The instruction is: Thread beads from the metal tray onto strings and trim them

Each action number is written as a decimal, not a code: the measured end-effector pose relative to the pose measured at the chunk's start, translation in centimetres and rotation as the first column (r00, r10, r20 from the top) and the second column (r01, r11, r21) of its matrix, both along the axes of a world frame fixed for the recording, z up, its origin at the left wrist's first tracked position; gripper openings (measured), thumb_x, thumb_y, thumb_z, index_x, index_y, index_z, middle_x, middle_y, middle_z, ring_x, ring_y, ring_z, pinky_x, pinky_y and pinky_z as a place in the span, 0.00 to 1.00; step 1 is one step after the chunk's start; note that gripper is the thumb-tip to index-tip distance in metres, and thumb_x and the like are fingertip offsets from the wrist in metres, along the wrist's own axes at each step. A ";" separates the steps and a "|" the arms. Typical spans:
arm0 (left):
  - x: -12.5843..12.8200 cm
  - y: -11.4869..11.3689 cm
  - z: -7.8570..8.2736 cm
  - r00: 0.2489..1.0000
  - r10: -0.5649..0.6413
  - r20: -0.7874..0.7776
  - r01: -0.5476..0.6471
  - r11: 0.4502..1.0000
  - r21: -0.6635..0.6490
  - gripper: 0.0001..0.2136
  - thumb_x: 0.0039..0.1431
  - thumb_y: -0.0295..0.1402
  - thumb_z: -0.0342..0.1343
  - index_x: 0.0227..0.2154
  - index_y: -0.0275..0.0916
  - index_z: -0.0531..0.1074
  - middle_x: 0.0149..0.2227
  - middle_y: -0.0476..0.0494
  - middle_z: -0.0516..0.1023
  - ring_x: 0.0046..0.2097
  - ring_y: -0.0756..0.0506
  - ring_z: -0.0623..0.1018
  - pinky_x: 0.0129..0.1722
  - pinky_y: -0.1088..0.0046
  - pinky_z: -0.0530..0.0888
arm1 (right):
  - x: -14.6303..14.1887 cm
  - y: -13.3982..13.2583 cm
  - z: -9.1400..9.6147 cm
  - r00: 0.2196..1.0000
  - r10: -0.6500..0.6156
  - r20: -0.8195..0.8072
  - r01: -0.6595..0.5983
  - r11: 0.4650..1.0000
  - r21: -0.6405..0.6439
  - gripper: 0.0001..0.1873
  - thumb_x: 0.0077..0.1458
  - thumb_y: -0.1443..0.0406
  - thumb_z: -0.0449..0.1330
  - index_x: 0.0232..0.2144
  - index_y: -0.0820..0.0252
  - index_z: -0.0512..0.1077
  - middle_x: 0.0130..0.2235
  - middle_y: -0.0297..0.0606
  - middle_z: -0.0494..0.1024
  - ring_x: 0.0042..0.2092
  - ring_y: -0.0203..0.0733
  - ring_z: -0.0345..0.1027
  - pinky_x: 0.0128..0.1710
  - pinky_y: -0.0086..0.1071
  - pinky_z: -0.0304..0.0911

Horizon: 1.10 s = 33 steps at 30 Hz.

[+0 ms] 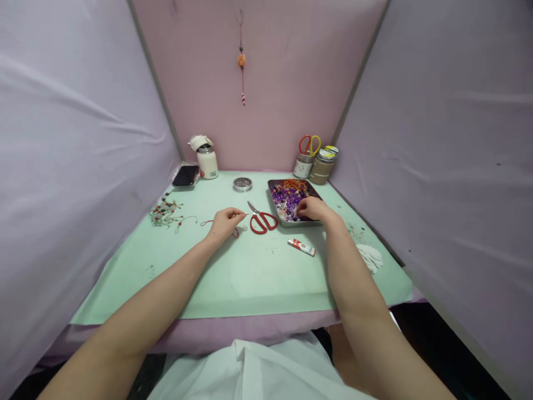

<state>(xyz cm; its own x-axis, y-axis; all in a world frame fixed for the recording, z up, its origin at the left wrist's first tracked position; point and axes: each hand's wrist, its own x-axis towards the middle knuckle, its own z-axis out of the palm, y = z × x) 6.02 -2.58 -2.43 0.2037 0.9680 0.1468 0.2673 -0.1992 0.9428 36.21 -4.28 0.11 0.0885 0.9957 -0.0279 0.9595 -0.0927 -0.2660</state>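
My left hand (226,224) is closed in a pinch on a thin red cord (206,223), whose loop sticks out to the left and whose end shows at the fingertips. Over the metal tray (291,224), my right hand (312,209) reaches down with its fingers drawn together among the beads (287,201), which are mostly purple with some clear ones. Whether a bead is between those fingertips is hidden. Red-handled scissors (263,221) lie partly open between my hands, blades pointing away. A tangle of orange thread (295,185) rests at the tray's far end.
A red and white tube (302,247) lies in front of the tray, a white glove (370,258) at right. Beaded strings (166,214) lie at left, near a phone (186,175) and white jar (207,161). Behind are a round dish (242,184), scissors can (303,165) and brown jar (322,166).
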 end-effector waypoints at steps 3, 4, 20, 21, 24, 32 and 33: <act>0.1 -0.1 -0.3 1.000 0.009 0.001 -0.009 1.000 -0.001 0.12 0.43 0.39 0.59 0.25 0.34 0.75 0.20 0.49 0.69 0.23 0.53 0.62 0.23 0.75 0.58 | 0.1 -0.3 0.4 0.997 0.020 -0.070 -0.007 0.985 0.174 0.07 0.45 0.67 0.58 0.28 0.59 0.75 0.30 0.37 0.78 0.32 0.38 0.68 0.33 0.28 0.59; 0.2 -0.1 -0.3 1.000 0.007 -0.014 -0.007 1.000 -0.006 0.12 0.44 0.39 0.59 0.25 0.34 0.75 0.19 0.50 0.68 0.22 0.53 0.61 0.22 0.75 0.58 | -0.1 -0.4 0.6 0.991 0.036 -0.126 -0.006 0.973 0.231 0.07 0.44 0.67 0.57 0.29 0.60 0.74 0.30 0.37 0.77 0.31 0.37 0.68 0.32 0.28 0.59; -0.7 -0.1 1.4 0.987 0.048 0.152 -0.061 0.995 0.081 0.13 0.44 0.40 0.59 0.26 0.34 0.74 0.23 0.48 0.72 0.26 0.52 0.65 0.26 0.75 0.62 | -15.1 -1.0 -1.2 0.345 0.273 -0.898 0.118 0.937 0.330 0.14 0.43 0.58 0.62 0.32 0.58 0.70 0.29 0.35 0.77 0.31 0.38 0.71 0.32 0.32 0.66; -0.7 -0.2 1.5 0.988 0.044 0.150 -0.057 0.995 0.084 0.12 0.44 0.40 0.59 0.26 0.34 0.74 0.23 0.48 0.71 0.25 0.52 0.65 0.25 0.75 0.62 | -15.1 -1.0 -1.6 0.326 0.268 -0.907 0.122 0.939 0.321 0.14 0.42 0.57 0.62 0.32 0.58 0.70 0.29 0.34 0.77 0.31 0.38 0.71 0.32 0.32 0.66; -0.6 -0.4 1.5 0.989 0.028 0.144 -0.040 0.995 0.086 0.12 0.45 0.40 0.58 0.27 0.35 0.74 0.22 0.49 0.70 0.24 0.52 0.64 0.23 0.76 0.61 | -15.0 -1.1 -2.0 0.281 0.280 -0.918 0.124 0.938 0.324 0.14 0.40 0.59 0.64 0.31 0.58 0.70 0.30 0.34 0.77 0.32 0.38 0.71 0.35 0.33 0.67; -0.8 -0.4 1.5 0.996 0.011 0.091 -0.026 0.985 0.170 0.12 0.46 0.40 0.57 0.26 0.35 0.76 0.19 0.50 0.68 0.23 0.52 0.61 0.22 0.76 0.59 | -15.7 -1.6 -1.8 0.258 0.308 -0.916 0.103 0.933 0.344 0.13 0.41 0.61 0.64 0.31 0.58 0.70 0.31 0.35 0.77 0.34 0.39 0.73 0.37 0.33 0.67; -0.8 -0.4 1.5 0.996 0.012 0.083 -0.026 0.985 0.173 0.12 0.47 0.40 0.57 0.27 0.35 0.76 0.19 0.50 0.67 0.22 0.52 0.61 0.22 0.76 0.59 | -15.7 -1.6 -1.8 0.269 0.310 -0.912 0.103 0.932 0.347 0.13 0.41 0.60 0.64 0.31 0.58 0.70 0.31 0.35 0.77 0.34 0.39 0.73 0.37 0.33 0.67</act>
